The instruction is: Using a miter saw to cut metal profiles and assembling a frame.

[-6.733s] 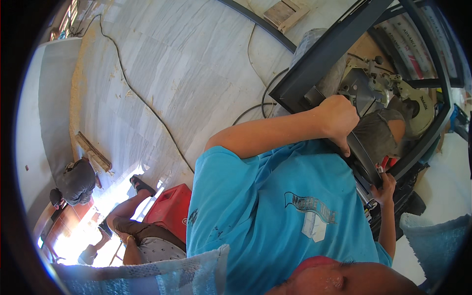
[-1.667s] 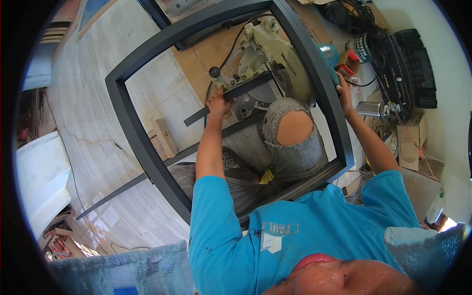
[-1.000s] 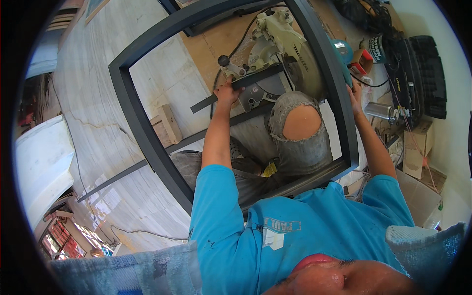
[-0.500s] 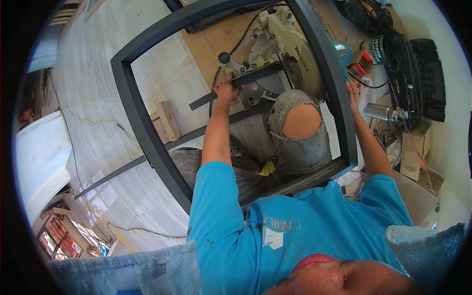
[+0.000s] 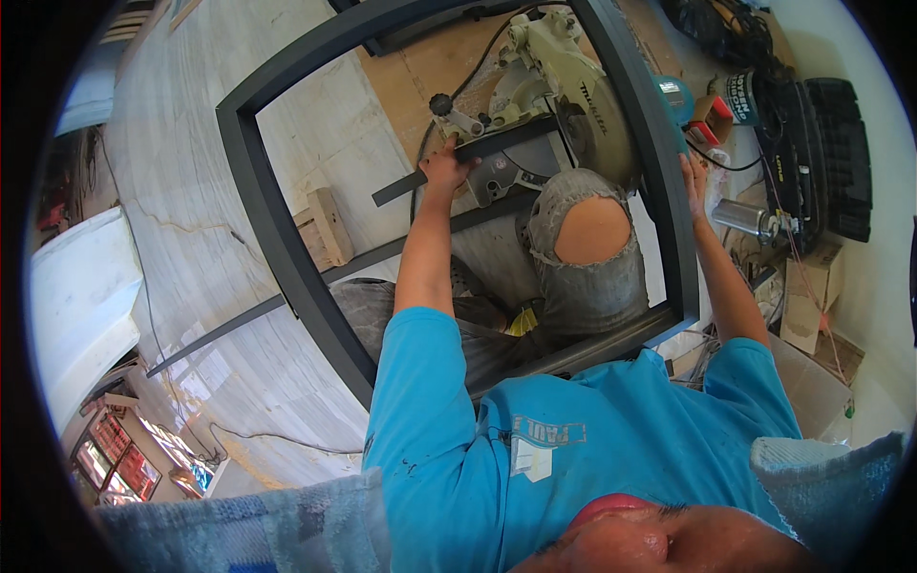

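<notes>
A large dark rectangular metal frame point(image 5: 301, 277) stands across my view, with a cream mitre saw point(image 5: 587, 110) and my bent knee in torn grey jeans seen through its opening. My left hand point(image 5: 444, 167) is closed on a short dark metal bar point(image 5: 392, 191) lying across the saw's base. My right hand point(image 5: 695, 191) is at the frame's right side beside a teal tool housing point(image 5: 674, 100), fingers closed on something partly hidden that I cannot make out. A longer dark bar point(image 5: 220, 334) runs behind the frame, low across the tiled floor.
At the right are a black tool case point(image 5: 833, 162), a labelled can point(image 5: 740, 100), a small red box point(image 5: 709, 119), a metal canister point(image 5: 745, 218) and cardboard boxes point(image 5: 802, 301). A wood offcut point(image 5: 327, 224) lies inside the frame's outline; a white slab point(image 5: 81, 306) is at the left.
Since the oldest frame, my left hand has gone to the short bar and the other people have left view. Over the last two seconds only slight upward shifts of hands and view show.
</notes>
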{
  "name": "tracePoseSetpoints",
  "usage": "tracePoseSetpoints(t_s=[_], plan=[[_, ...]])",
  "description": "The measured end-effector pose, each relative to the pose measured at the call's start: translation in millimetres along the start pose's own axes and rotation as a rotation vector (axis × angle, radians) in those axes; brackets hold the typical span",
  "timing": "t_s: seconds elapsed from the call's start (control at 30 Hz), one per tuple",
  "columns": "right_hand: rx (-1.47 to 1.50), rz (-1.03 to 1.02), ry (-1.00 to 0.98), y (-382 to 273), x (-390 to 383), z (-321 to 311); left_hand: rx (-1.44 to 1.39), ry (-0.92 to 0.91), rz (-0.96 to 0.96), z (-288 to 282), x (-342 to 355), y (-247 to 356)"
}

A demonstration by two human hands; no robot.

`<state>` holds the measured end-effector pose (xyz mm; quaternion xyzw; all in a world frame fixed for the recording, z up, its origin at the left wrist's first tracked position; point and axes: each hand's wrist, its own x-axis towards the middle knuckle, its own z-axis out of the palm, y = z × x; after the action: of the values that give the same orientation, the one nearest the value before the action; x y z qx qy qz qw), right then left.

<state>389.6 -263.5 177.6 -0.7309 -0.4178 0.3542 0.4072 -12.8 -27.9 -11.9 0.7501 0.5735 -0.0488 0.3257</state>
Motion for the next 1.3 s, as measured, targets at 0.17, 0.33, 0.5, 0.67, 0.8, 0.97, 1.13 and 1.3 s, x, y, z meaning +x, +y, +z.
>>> tracePoseSetpoints(t_s=[0.17, 0.33, 0.5, 0.67, 0.8, 0.97, 1.13, 1.3], plan=[[-0.021, 0.029, 0.029, 6, 0, -2, 0.004, -0.017, -0.017, -1, -1, 1], [-0.135, 0.035, 0.048, 24, 0, -3, 0.013, -0.009, -0.011, -4, -3, 3], [-0.193, -0.056, 0.033, 34, -3, -4, 0.0, -0.008, -0.005, -2, -3, 2], [-0.252, 0.054, 0.072, 20, -1, 2, -0.013, -0.007, 0.002, -1, -3, 1], [0.062, -0.081, 0.131, 8, 3, 15, 0.005, -0.004, 0.003, -4, -4, 4], [0.009, -0.103, 0.165, 1, 4, 14, 0.01, -0.035, -0.045, -6, -4, 6], [-0.006, 0.136, 0.031, -11, 1, 2, 0.023, -0.018, -0.03, -2, 0, 3], [0.109, 0.135, 0.052, -24, -1, 7, 0.017, 0.058, 0.03, 3, 1, -1]])
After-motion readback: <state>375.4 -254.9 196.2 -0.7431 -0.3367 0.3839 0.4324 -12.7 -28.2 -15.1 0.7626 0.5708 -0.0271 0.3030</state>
